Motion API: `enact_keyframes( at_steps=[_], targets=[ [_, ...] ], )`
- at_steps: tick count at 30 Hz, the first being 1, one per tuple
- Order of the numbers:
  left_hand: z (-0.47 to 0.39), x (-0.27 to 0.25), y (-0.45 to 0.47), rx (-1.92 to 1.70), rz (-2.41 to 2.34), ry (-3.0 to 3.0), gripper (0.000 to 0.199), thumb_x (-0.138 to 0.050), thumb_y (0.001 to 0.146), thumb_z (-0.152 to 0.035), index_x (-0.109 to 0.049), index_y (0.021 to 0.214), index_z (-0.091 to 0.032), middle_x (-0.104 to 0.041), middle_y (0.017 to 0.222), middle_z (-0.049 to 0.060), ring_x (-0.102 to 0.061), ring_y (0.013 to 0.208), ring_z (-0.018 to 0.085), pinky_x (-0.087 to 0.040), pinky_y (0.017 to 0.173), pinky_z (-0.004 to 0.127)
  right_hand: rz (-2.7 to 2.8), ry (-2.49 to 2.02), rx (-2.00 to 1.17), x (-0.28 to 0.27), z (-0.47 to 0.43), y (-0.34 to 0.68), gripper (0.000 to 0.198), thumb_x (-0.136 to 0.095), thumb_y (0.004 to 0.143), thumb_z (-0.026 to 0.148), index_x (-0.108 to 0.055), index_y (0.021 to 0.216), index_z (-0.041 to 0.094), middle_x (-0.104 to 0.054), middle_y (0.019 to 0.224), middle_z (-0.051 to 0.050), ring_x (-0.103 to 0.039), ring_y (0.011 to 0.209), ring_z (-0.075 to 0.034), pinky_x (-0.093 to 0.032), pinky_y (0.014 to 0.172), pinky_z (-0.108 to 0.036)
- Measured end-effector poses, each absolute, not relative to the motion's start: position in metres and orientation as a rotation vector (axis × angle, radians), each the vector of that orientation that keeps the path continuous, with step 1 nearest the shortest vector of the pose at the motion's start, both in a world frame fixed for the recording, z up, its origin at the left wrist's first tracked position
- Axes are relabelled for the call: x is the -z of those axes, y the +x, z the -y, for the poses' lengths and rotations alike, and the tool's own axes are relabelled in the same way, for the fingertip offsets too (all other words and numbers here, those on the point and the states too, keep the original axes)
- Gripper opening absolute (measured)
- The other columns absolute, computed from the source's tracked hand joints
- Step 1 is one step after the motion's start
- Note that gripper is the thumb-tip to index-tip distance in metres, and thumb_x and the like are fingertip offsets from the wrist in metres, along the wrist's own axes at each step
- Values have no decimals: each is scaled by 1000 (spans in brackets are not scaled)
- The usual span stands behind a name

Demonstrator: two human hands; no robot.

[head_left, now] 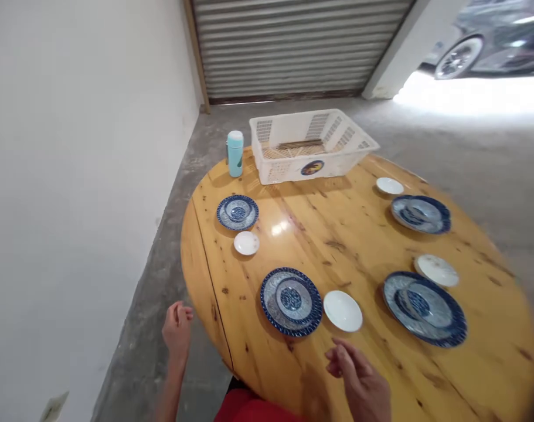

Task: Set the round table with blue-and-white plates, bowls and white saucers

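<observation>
My left hand (177, 327) hangs beyond the table's left edge, fingers curled in, with nothing seen in it. Over the near part of the table is my right hand (360, 378), its fingers loosely bent and apart from the thumb, holding nothing visible. Just ahead of it sits a small white dish (343, 310), not touched by the fingers. Left of that dish lies a blue-rimmed plate (271, 319) with a matching patterned bowl (292, 298) resting in it. At right, another blue-rimmed plate (451, 328) carries a similar bowl, beside a white dish (436, 270).
Farther back on the round wooden table (302, 246) are a blue plate (225, 220) and white dish (246, 243) at left, another plate (445, 220) and dish (390, 186) at right. A white plastic basket (288, 171) holds thin sticks, beside a light-blue bottle (235, 155).
</observation>
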State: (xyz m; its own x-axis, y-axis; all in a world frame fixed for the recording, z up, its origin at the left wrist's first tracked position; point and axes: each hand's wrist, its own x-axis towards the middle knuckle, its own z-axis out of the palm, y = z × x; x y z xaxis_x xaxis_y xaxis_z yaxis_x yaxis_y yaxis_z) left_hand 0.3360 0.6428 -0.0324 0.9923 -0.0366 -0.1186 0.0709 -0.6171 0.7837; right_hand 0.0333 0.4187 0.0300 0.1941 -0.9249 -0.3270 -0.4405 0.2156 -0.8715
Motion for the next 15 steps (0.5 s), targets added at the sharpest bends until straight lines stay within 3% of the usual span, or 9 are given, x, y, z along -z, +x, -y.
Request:
enact_keyframes(
  at_steps=[4, 9, 15],
  targets=[
    [-642, 20, 285, 157, 118, 2246, 39, -45, 86, -52, -61, 102, -21, -75, 80, 3, -72, 70, 21, -57, 71, 33, -1254, -1276, 536, -10, -451, 5, 68, -59, 69, 82, -69, 89, 17, -66, 65, -7, -60, 49, -20, -53, 49, -31],
    [-591, 5, 185, 276, 440, 2164, 40, -44, 88, -54, -61, 103, -21, -75, 79, 4, -72, 69, 20, -57, 70, 32, -1199, -1433, 475, 15, -459, -76, 58, -50, 78, 71, -71, 90, 18, -65, 63, -5, -62, 52, -20, -53, 54, -31],
    [-548, 4, 28, 566, 879, 2056, 34, -39, 95, -45, -61, 102, -20, -72, 74, 3, -69, 63, 16, -53, 65, 27, -1522, -1189, 399, 70, -474, -262, 46, -52, 57, 67, -65, 70, 24, -70, 69, -11, -71, 65, -30, -58, 62, -36]
  ],
)
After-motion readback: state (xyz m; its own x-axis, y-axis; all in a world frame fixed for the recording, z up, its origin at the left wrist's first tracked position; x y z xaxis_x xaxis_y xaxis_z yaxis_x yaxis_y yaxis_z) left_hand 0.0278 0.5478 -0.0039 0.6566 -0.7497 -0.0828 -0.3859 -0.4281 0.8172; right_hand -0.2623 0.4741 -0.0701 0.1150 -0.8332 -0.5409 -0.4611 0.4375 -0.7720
